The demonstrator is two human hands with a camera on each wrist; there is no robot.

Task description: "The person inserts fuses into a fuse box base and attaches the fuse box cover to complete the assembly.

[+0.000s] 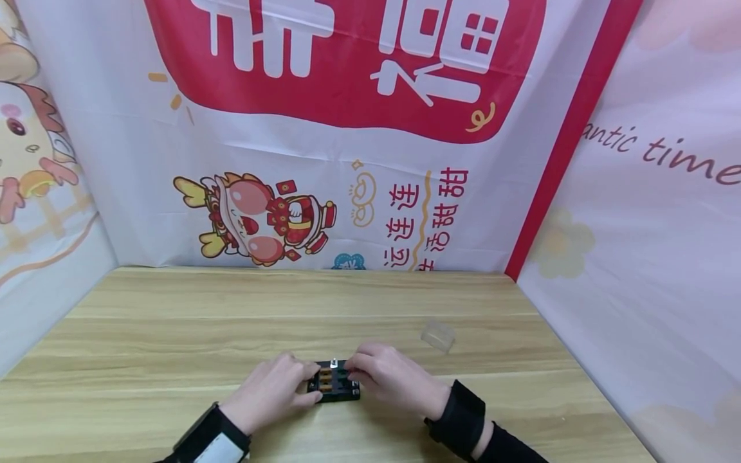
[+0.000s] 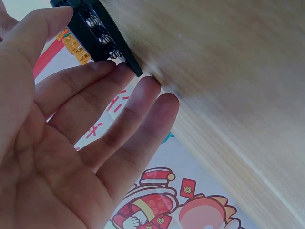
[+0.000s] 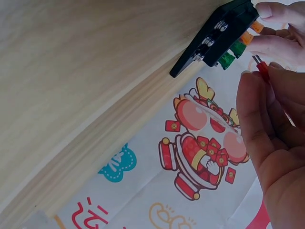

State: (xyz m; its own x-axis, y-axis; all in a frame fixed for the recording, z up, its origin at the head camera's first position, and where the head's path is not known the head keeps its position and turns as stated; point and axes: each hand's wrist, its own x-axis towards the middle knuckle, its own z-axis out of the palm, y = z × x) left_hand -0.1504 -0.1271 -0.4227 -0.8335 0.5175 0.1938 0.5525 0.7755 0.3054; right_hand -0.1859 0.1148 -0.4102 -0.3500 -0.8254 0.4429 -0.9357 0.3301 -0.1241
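Note:
A black fuse block (image 1: 341, 397) with metal screws along its side lies on the table in front of me. My left hand (image 1: 271, 390) holds its left end, the thumb at one edge and fingertips at the opposite edge. Orange fuses (image 3: 247, 37) and green fuses (image 3: 226, 60) stand in the block. At the block's right end is my right hand (image 1: 398, 381), pinching a small red blade fuse (image 3: 263, 69) between thumb and fingers. In the right wrist view its two metal prongs point toward the block, apart from it.
A clear plastic cover (image 1: 438, 336) lies on the wooden table (image 1: 173, 334), beyond my right hand. Printed cloth (image 1: 145, 212) hangs along the table's back edge and both sides.

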